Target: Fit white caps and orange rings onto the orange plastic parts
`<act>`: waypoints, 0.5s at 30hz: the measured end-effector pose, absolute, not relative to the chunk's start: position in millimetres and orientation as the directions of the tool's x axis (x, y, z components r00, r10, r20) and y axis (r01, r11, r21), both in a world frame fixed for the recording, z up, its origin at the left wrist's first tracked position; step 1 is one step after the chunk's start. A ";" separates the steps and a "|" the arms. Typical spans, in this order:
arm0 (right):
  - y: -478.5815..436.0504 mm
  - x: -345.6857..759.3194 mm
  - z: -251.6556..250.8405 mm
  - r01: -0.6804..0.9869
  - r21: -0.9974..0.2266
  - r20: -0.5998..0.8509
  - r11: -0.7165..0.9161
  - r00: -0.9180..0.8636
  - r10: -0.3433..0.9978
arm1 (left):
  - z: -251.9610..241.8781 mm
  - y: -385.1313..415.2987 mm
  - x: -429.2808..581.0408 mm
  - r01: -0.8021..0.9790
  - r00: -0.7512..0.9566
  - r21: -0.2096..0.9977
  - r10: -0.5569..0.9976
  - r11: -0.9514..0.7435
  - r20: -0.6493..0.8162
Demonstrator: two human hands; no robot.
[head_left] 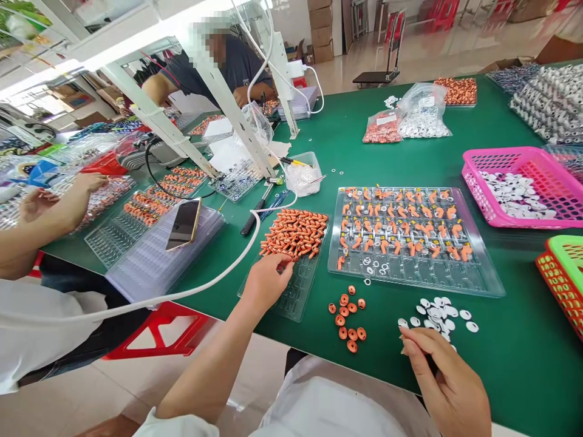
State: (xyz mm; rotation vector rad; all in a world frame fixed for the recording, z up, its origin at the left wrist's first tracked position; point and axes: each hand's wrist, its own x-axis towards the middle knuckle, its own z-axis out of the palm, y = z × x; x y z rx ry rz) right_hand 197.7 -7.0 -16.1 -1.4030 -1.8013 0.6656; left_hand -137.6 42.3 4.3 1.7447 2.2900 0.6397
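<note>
My left hand (268, 280) reaches over a clear plastic tray (294, 297) to the near edge of a heap of small orange parts (294, 233), its fingers bent down and pinched at that edge. My right hand (444, 376) rests at the front table edge, fingers curled, its fingertips beside a scatter of white discs (438, 314). What either hand holds is hidden. A group of orange rings (348, 317) lies between the hands. Behind them a clear compartment tray (412, 240) holds rows of orange parts.
A pink basket (523, 185) of white discs and an orange-and-green basket (563, 276) stand right. A white cable (214, 276) crosses left. A co-worker's hands (59, 194) work at left trays near a phone (183, 224); another person sits at the back. Bags (412, 115) lie farther back.
</note>
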 end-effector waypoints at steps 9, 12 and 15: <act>-9.6 196.5 -17.1 0.542 -0.802 0.227 0.250 -0.110 0.968 | 5.5 47.8 -136.6 0.912 -0.263 0.352 0.958 0.209 0.113; -9.8 197.0 -17.7 0.545 -0.799 0.223 0.254 -0.123 0.967 | 4.7 50.2 -135.6 0.922 -0.255 0.330 0.958 0.200 0.130; -10.6 197.5 -18.0 0.553 -0.793 0.224 0.254 -0.124 0.967 | 4.5 52.2 -135.0 0.930 -0.245 0.310 0.961 0.195 0.130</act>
